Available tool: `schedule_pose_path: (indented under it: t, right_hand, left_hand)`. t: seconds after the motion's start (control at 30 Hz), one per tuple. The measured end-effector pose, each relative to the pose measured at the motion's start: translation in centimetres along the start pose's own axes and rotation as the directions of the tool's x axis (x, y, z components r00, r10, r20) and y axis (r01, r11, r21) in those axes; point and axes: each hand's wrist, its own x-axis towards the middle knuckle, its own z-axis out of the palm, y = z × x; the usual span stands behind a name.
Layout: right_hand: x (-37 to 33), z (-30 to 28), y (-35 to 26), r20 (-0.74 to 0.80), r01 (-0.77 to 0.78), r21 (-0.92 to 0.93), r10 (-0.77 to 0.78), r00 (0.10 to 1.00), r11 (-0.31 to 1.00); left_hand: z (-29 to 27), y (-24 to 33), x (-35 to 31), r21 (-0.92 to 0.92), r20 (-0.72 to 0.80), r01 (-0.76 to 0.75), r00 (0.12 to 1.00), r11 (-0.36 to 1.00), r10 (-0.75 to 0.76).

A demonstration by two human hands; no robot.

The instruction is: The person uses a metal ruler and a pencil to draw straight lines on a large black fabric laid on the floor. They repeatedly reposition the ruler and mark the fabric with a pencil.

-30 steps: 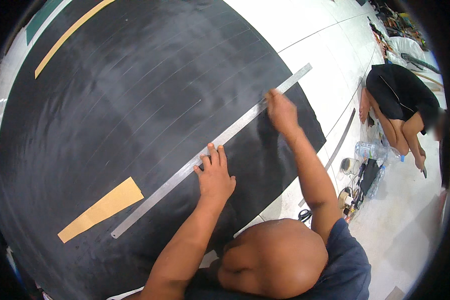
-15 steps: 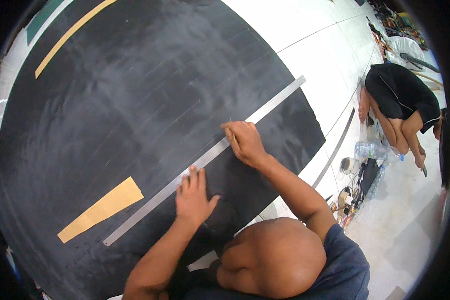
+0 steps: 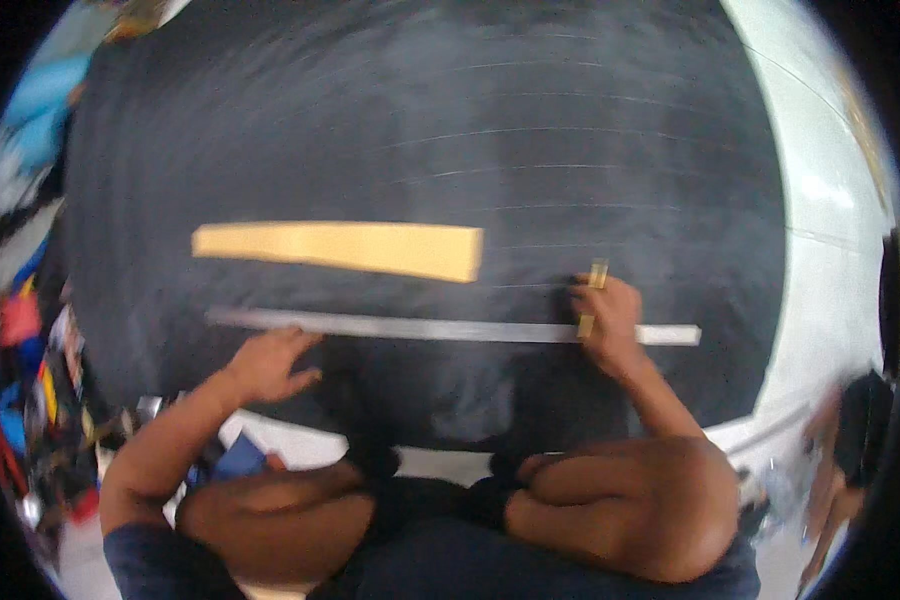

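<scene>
A long metal ruler lies crosswise on a large black sheet in front of me. My left hand rests at the ruler's left part, fingers stretched out and thumb apart, fingertips at its near edge. Close to the ruler's right end, my right hand is closed around a yellow pen-like stick, which stands up past the fingers. Its tip is too blurred to make out. A tapered tan card template lies beyond the ruler, to the left. Several thin pale lines run across the sheet.
My bent knees are close to the sheet's near edge. Mixed clutter is heaped along the left side. Pale floor tiles border the sheet on the right, where another person is partly visible at the edge.
My view has turned, so the ruler now runs nearly level across it. My left hand is nearer the ruler's left end, and my right hand nearer its right end, still holding the stick.
</scene>
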Motion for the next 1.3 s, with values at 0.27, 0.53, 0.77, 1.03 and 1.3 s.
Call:
schedule_pose_path:
  t: [0.27,0.53,0.77,1.03,1.3]
  right_hand:
    - [-5.0,0.8,1.3,-0.103,-0.159,-0.257,0.137,0.985,0.953]
    - [-10.4,-0.5,1.1,0.007,-0.252,-0.330,0.269,0.963,0.910]
    - [-7.8,-1.7,0.1,0.149,-0.315,-0.056,0.320,0.936,0.947]
    - [17.6,-10.7,-4.1,0.203,0.247,-0.655,-0.148,0.968,0.714]
    - [35.0,11.6,-22.0,0.438,0.237,-0.119,-0.163,0.884,0.964]
  left_hand:
    - [9.5,-12.3,-5.5,-0.351,-0.240,0.512,0.760,0.784,-0.604]
    - [19.4,-15.7,4.9,-0.693,-0.495,0.389,0.356,0.607,-0.793]
    - [21.0,-15.7,2.5,-0.746,-0.530,0.334,0.227,0.576,-0.817]
    - [22.5,-23.1,1.2,-0.802,-0.555,0.223,0.067,0.555,-0.829]
    - [22.7,-22.4,1.4,-0.829,-0.540,0.193,-0.026,0.525,-0.841]
